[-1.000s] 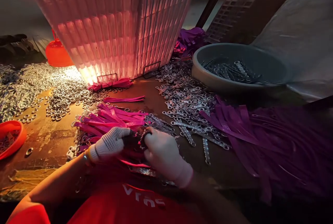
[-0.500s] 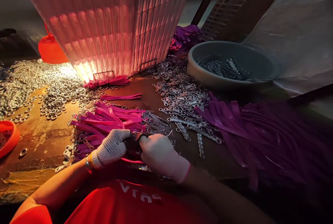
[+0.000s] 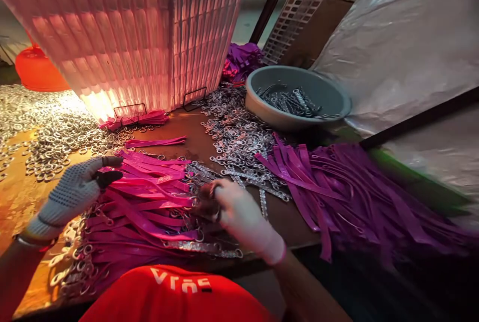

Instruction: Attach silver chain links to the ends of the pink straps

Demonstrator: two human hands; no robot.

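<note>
A pile of magenta straps (image 3: pixel 149 187) with metal rings and links at the ends lies in front of me. At its left edge is my left hand (image 3: pixel 77 194), in a dotted glove with dark fingertips; thumb and forefinger are apart with nothing between them. My right hand (image 3: pixel 239 212), in a pale glove with dark fingertips, is over the pile's right end, beside metal links (image 3: pixel 204 172). Its fingers are curled and blurred, and I cannot make out what is in them.
Silver rings (image 3: pixel 56 137) are heaped at left under a red lamp (image 3: pixel 41 70). Behind the pile stands a ribbed plastic panel (image 3: pixel 142 37). A grey basin (image 3: pixel 295 122) holds metal chains. More purple straps (image 3: pixel 337 187) spread at right, by a dark bar (image 3: pixel 419 117).
My hands were together over the pile's front and have moved apart, the left one going left and opening. The view has turned to the right.
</note>
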